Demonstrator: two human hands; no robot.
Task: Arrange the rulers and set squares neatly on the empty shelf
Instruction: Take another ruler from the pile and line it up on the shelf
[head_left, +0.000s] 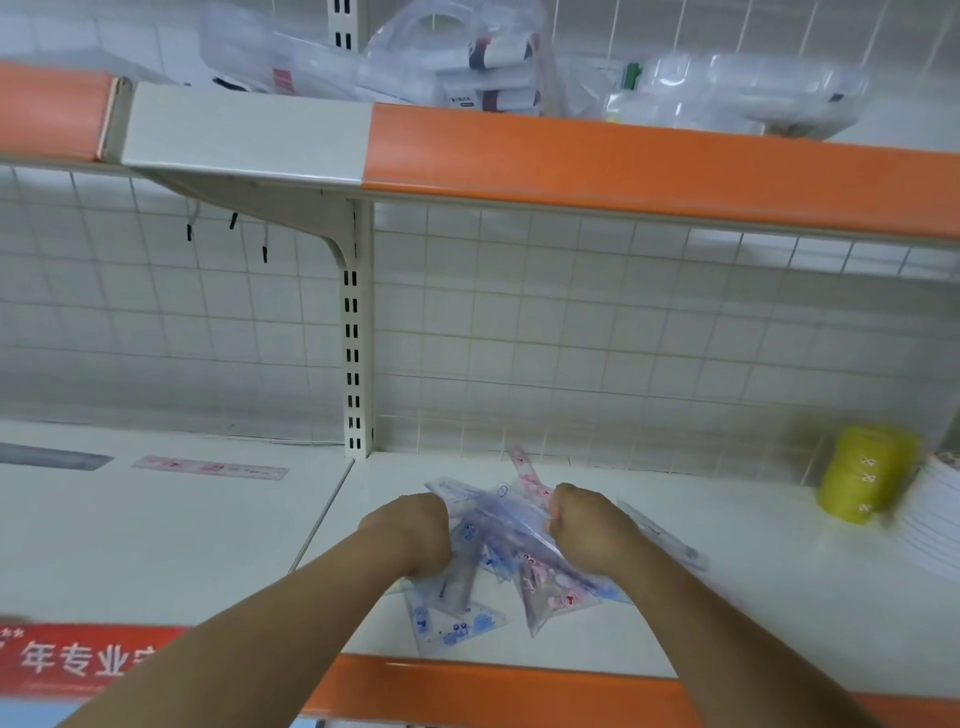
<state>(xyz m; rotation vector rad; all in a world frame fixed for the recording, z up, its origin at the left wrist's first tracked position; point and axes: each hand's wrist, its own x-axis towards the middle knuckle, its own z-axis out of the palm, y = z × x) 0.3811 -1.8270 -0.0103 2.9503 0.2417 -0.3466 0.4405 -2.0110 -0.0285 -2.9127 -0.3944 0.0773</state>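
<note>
Both hands were down on the white metal shelf, closed on a jumbled pile of clear plastic rulers and set squares printed in blue and pink. The left hand curled over the pile's left side and the right hand gripped its right side, fingers bent round the edges. The pile lay near the front middle of the shelf, pieces crossing at odd angles, with one blue-printed set square poking towards the near orange edge strip. A single pink-printed ruler lay apart on the left shelf section, and a yellow roll stood at the far right.

The step in hand looked like gathering the heap. The next move would call for squaring the pieces together, like with like, then laying them flat and parallel.
</note>
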